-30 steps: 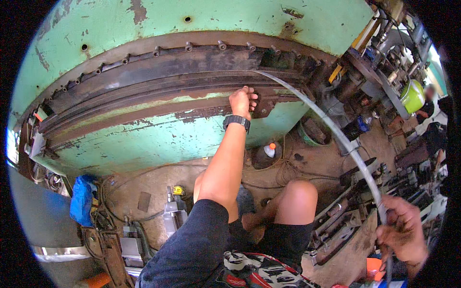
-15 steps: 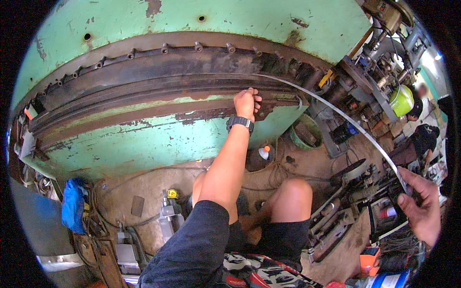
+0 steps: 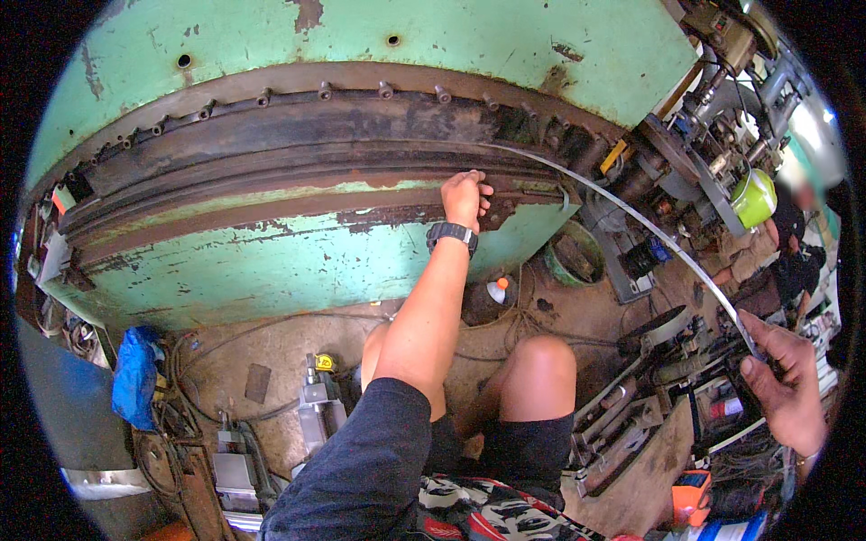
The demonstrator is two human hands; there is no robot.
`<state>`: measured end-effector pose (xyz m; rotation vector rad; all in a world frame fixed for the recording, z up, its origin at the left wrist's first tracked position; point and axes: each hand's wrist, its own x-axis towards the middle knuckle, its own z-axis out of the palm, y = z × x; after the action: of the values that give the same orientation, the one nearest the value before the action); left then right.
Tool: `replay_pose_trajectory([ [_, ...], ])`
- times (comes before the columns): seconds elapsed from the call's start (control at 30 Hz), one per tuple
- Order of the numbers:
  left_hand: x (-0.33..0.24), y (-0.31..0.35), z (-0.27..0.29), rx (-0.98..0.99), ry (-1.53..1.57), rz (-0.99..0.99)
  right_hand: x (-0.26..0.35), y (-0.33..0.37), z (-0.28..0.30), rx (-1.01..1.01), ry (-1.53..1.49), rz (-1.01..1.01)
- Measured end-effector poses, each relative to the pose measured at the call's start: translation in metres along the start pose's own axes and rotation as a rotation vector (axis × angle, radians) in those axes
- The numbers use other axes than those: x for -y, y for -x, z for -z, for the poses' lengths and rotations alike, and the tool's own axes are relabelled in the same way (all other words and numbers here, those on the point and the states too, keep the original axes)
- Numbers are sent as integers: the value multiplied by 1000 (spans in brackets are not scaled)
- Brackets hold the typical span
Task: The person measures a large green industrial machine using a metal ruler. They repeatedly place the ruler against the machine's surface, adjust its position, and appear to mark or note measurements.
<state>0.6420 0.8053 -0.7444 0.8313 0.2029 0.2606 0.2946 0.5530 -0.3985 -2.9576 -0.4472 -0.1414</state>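
Note:
My right hand [image 3: 787,379], at the far right, pinches one end of a long, thin metal strip [image 3: 651,228] between thumb and fingers. From there the strip runs up and left, its far end reaching between the dark upper blade [image 3: 361,117] and the lower bed of a green press machine [image 3: 271,270]. At the front edge of that bed is my left hand [image 3: 464,197], with a black watch on the wrist. Its fingers are curled closed, below where the strip enters. Whether anything is inside them is hidden.
Below the machine stand a green bucket [image 3: 575,255] and an orange-capped bottle [image 3: 497,287]. On the floor at left lie a blue bag [image 3: 137,379], cables and metal vises [image 3: 318,406]. A yellow-green container [image 3: 754,198], machinery and a person are at right; an orange box [image 3: 691,498] sits lower right.
The view has shifted slightly, so the machine appears farther right. My right hand and its end of the strip sit a little left and higher in the picture. My left hand stays at the bed edge.

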Motion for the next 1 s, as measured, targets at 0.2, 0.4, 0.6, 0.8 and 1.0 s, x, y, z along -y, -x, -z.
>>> replay_pose_trajectory([
  [0.2,-3,1,2,-26,-6,7,-4,4,1,33,33,-16],
  [0.4,2,1,-3,38,18,18,-32,24,-33,69,-70,53],
  [0.6,0,9,-10,200,15,82,-81,48,-119,14,-187,2],
  [0.8,11,20,-41,316,-39,5,-100,75,-202,-130,-188,-76],
  [1.0,25,8,-55,345,-163,56,-101,65,-260,-227,-428,-177],
])
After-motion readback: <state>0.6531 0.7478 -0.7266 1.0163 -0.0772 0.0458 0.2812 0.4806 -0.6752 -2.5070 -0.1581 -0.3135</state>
